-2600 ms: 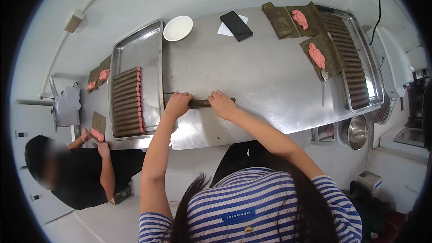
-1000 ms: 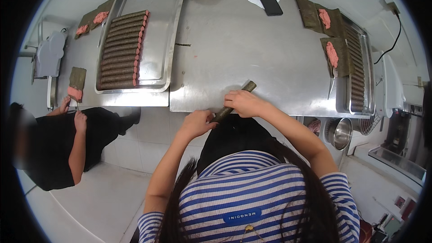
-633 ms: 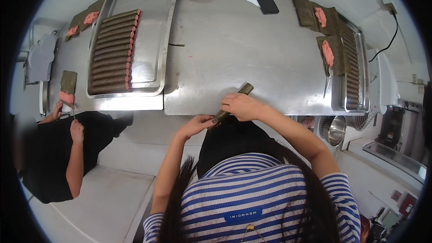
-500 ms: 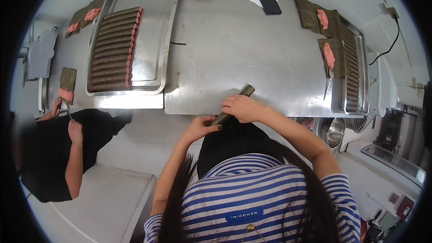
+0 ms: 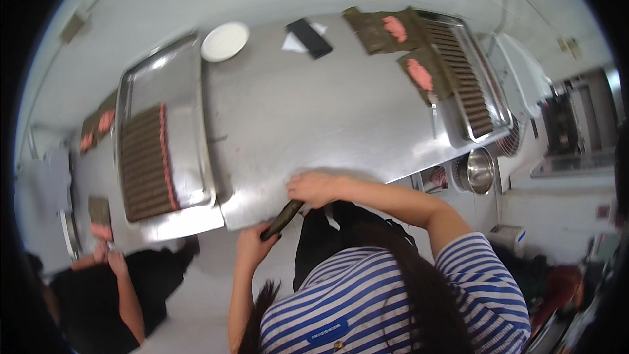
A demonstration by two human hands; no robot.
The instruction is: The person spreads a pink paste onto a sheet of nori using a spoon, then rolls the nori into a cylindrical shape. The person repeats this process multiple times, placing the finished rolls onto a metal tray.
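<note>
A dark green seaweed roll (image 5: 283, 220) slants across the table's near edge, in front of my body. My left hand (image 5: 254, 244) grips its lower end, thumb along the side. At the upper end my right hand (image 5: 314, 188) is closed over the roll, its fingers bent and partly hiding that end. On the right of the table lie seaweed sheets (image 5: 373, 34) with pink paste (image 5: 420, 75) on them. A metal spatula (image 5: 434, 117) rests by the nearer sheet.
A steel tray (image 5: 208, 157) on the left holds several finished rolls (image 5: 145, 164); another tray (image 5: 501, 115) of rolls stands right. A white plate (image 5: 225, 42) and black phone (image 5: 310, 38) sit at the back. At far left a co-worker's hands (image 5: 111, 255) work on a seaweed sheet (image 5: 99, 213).
The whole view has turned and shifted, so the table now tilts. My right hand has slid to the roll's upper end, which stuck out past it before. Both hands keep hold.
</note>
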